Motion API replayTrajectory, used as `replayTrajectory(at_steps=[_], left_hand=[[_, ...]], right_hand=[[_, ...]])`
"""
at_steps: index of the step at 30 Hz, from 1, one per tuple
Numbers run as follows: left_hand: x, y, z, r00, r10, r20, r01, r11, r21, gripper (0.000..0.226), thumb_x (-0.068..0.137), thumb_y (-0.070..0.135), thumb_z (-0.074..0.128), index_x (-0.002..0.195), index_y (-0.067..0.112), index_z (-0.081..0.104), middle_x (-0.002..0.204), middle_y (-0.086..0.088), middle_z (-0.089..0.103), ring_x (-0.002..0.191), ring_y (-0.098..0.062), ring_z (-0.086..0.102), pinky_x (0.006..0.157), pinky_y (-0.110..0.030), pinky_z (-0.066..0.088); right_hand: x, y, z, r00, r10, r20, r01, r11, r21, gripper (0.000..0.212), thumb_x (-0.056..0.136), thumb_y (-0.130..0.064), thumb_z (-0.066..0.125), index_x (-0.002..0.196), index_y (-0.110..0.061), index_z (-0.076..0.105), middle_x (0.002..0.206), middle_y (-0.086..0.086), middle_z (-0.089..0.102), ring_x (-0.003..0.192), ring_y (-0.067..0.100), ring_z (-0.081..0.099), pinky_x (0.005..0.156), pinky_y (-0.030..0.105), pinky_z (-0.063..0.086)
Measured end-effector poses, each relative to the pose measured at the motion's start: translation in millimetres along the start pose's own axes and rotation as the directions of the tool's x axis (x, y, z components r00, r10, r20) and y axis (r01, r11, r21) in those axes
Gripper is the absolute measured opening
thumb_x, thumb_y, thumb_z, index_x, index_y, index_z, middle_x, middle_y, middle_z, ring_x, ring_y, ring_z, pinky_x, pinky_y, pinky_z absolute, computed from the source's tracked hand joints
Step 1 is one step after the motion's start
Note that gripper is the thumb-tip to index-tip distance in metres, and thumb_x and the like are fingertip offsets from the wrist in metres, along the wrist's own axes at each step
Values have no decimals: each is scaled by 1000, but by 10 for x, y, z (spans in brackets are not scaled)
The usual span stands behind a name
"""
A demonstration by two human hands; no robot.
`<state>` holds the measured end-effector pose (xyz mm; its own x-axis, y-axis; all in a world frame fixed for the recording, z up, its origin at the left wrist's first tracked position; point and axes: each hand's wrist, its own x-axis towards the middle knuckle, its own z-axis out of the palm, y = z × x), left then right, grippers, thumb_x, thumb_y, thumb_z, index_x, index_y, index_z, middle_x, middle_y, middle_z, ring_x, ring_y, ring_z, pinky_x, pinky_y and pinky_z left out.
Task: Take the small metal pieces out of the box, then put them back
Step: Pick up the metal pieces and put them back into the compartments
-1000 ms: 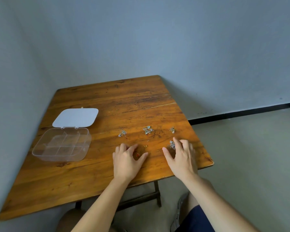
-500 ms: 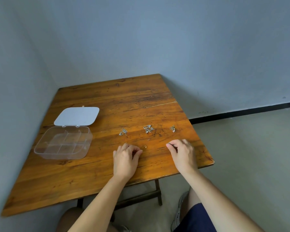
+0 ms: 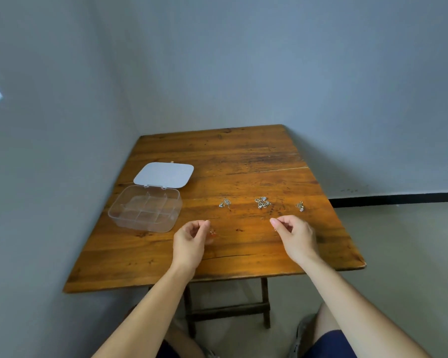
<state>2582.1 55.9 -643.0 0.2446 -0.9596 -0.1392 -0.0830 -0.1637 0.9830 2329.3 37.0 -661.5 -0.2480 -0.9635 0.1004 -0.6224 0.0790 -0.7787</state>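
Observation:
The clear plastic box (image 3: 145,208) with divided compartments stands open at the table's left, and its compartments look empty. Its white lid (image 3: 163,174) lies flat behind it. Three small clusters of metal pieces lie in a row on the wood: a left cluster (image 3: 225,202), a middle cluster (image 3: 262,202) and a right cluster (image 3: 300,205). My left hand (image 3: 192,236) hovers right of the box, pinching a small piece with an orange bead (image 3: 212,233). My right hand (image 3: 295,233) hovers just in front of the row, fingers pinched on a tiny metal piece (image 3: 275,229), mostly hidden.
The wooden table (image 3: 243,254) sits in a corner, with grey walls behind it and on its left. Its right edge and near edge drop to the floor. My knees and the table's legs (image 3: 265,301) show below the near edge.
Both hands lay flat on the table over small pieces, then closed on them and lifted slightly. The pile under my right hand is gone from the wood. The camera tilted up.

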Motion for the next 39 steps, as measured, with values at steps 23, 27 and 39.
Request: replayTrajectory(at_steps=[23,27,39], left_hand=[[1271,404,-1650,933,47,-356,-54,998,-10,18,99,19,59,105,4,67,97,-12,74,89,-23,74,81,-38,63],[1499,369,-1575,939,68,-336,-35,994,103,10,98,20,61,89,17,66,95,-10,74,89,-24,73,83,-44,62],[1591,216,-1502,941,78,-328,36,944,327,19,97,32,61,107,17,65,101,0,69,92,-18,66,79,-34,56]], right_hand=[[464,-1942,1639,940,-132,314,12,934,358,31,92,-42,67,106,-15,75,98,-7,72,89,5,63,68,19,48],[558,-1926,1764,939,-148,311,46,948,314,31,91,-42,68,104,-15,76,96,-7,73,89,9,65,72,23,50],[620,-1753,1855,905,-253,341,217,966,141,25,94,-38,65,108,-20,73,105,-4,68,89,5,57,69,12,40]])
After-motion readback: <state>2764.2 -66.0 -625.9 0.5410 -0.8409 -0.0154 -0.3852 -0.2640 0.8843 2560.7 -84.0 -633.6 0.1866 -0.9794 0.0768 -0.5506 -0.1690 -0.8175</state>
